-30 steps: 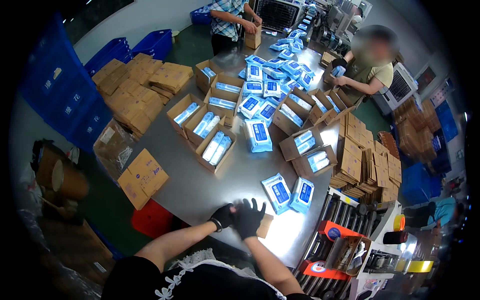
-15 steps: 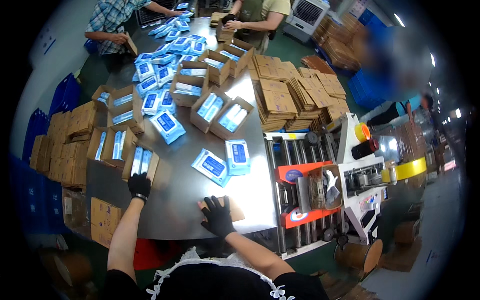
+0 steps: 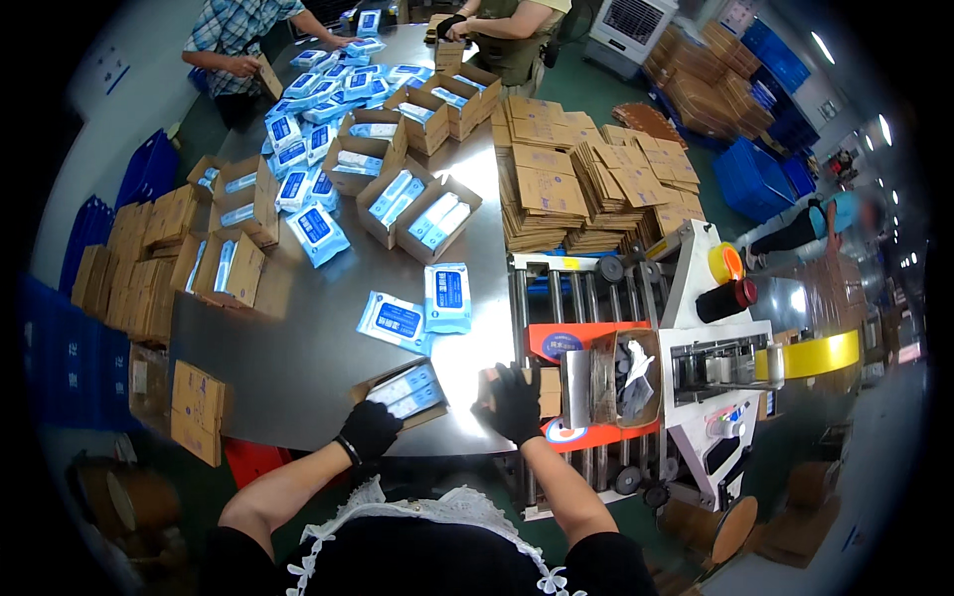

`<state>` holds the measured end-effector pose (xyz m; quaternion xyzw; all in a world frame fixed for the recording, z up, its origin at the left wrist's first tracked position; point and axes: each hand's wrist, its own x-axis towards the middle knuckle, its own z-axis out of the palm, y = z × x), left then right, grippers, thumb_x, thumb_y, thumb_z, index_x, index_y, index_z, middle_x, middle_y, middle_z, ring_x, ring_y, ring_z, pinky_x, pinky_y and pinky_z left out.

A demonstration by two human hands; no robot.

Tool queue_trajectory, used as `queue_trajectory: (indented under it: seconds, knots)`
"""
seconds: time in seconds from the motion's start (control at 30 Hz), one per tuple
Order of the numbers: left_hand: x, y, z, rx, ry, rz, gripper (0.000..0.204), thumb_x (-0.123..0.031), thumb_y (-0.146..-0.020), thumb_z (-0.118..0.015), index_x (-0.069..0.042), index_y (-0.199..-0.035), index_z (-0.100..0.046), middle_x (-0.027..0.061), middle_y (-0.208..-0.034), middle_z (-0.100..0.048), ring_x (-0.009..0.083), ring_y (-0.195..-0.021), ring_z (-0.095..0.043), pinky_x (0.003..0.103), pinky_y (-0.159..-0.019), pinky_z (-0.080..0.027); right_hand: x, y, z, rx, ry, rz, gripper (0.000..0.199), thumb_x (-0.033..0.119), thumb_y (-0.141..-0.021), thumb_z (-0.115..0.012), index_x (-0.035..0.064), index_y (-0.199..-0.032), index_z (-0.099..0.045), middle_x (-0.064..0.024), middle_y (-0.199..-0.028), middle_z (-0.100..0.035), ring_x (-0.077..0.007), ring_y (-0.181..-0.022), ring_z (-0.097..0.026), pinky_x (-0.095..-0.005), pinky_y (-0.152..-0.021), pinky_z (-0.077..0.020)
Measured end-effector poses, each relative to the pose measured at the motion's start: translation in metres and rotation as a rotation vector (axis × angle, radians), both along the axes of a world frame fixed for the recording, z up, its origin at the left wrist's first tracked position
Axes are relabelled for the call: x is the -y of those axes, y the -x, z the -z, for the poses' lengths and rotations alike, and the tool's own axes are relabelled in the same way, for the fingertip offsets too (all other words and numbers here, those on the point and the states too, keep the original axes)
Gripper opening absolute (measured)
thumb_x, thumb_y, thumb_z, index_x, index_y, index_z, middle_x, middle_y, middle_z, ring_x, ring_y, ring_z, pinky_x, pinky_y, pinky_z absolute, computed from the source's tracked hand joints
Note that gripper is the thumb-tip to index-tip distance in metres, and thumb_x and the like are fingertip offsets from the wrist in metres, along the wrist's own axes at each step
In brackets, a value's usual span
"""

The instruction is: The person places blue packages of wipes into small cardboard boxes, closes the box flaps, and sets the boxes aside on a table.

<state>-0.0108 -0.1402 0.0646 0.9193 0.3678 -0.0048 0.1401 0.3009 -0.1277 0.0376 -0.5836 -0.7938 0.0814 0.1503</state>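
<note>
My left hand (image 3: 370, 429), in a black glove, is closed on the near left corner of an open cardboard carton (image 3: 439, 409). Blue-and-white wipes packs (image 3: 405, 388) stand inside it. My right hand (image 3: 513, 405), also gloved, lies with its fingers stretched over a closed carton (image 3: 550, 392), which reaches from the table edge onto the taping machine (image 3: 596, 343). The hand covers much of that carton. Beyond my hands, two loose wipes packs (image 3: 395, 320) (image 3: 448, 298) rest on the metal table (image 3: 298, 397), touching each other.
More open cartons filled with packs (image 3: 433, 221) (image 3: 231, 268) stand across the table. A heap of wipes packs (image 3: 318, 109) lies farther back. Flattened cartons (image 3: 547, 184) are stacked at right. Two co-workers (image 3: 234, 40) (image 3: 507, 35) stand at the far end.
My left hand has drawn a filled carton from the left group rightward to the near edge. My right hand has slid the closed carton right, onto the machine.
</note>
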Motion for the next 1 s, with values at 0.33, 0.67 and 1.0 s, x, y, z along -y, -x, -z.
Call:
queue_trajectory:
  seconds: [0.33,0.67,1.0]
  knots:
    - [-0.022,0.009,-0.038,0.237,-0.209,-0.16,0.038,-0.037,-0.068,-0.072,-0.006,-0.084,-0.059,0.014,-0.087,-0.054,0.0318,-0.084,-0.053,0.044,-0.075,-0.044,0.014,-0.002,-0.036,-0.266,-0.017,0.093,0.041,0.035,-0.074,-0.07,0.0046,-0.1,-0.057,-0.0153,-0.092,-0.057,-0.0358,-0.093,-0.056,-0.0467,-0.082,-0.0446]
    - [-0.067,0.003,0.021,0.422,0.415,-0.027,0.049,-0.038,-0.076,-0.071,-0.005,-0.11,-0.059,0.0186,-0.096,-0.062,0.0357,-0.091,-0.06,0.044,-0.082,-0.047,-0.039,0.098,0.038,-0.682,0.613,-0.22,0.05,0.038,-0.069,-0.08,0.0044,-0.099,-0.059,-0.0117,-0.084,-0.063,-0.0312,-0.079,-0.062,-0.0379,-0.07,-0.0486]
    - [-0.042,0.001,0.089,0.459,0.633,-0.699,0.044,-0.038,-0.069,-0.071,-0.003,-0.093,-0.063,0.0232,-0.087,-0.064,0.0375,-0.087,-0.063,0.044,-0.075,-0.05,-0.031,0.178,-0.013,-0.086,0.176,0.218,0.038,0.041,-0.082,-0.059,0.0088,-0.1,-0.062,-0.015,-0.11,-0.058,-0.0311,-0.108,-0.052,-0.0539,-0.103,-0.0253]
